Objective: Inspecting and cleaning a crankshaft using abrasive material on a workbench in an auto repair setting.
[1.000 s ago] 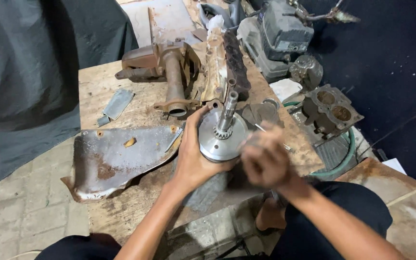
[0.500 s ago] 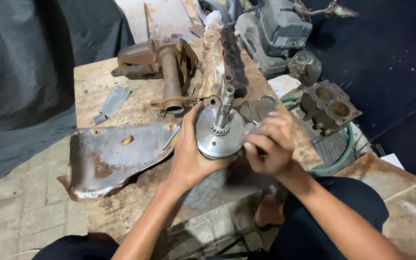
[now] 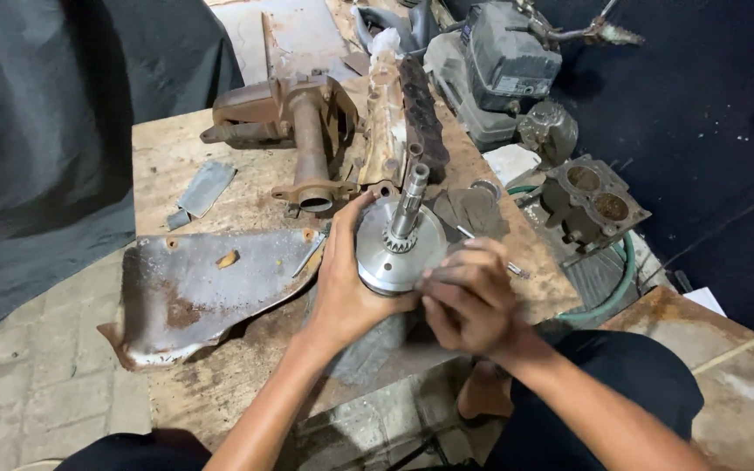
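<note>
A round silver metal drum (image 3: 399,251) with a toothed gear and an upright splined shaft (image 3: 411,202) rests tilted on the wooden board (image 3: 220,384). My left hand (image 3: 342,288) grips the drum's left rim and underside. My right hand (image 3: 469,296) is closed beside the drum's lower right edge, holding a thin metal tool (image 3: 486,250) whose tip pokes out past the fingers.
A rusty metal cover plate (image 3: 194,288) lies left of the drum. Behind stand a rusty pipe casting (image 3: 307,139), a grey engine block (image 3: 503,70), a two-bore carburettor body (image 3: 591,201) and a green hose (image 3: 621,279). A dark cloth (image 3: 45,131) hangs at left.
My right hand has shifted down and closer to the drum's lower edge. The drum stays in my left hand, tilted slightly more toward me.
</note>
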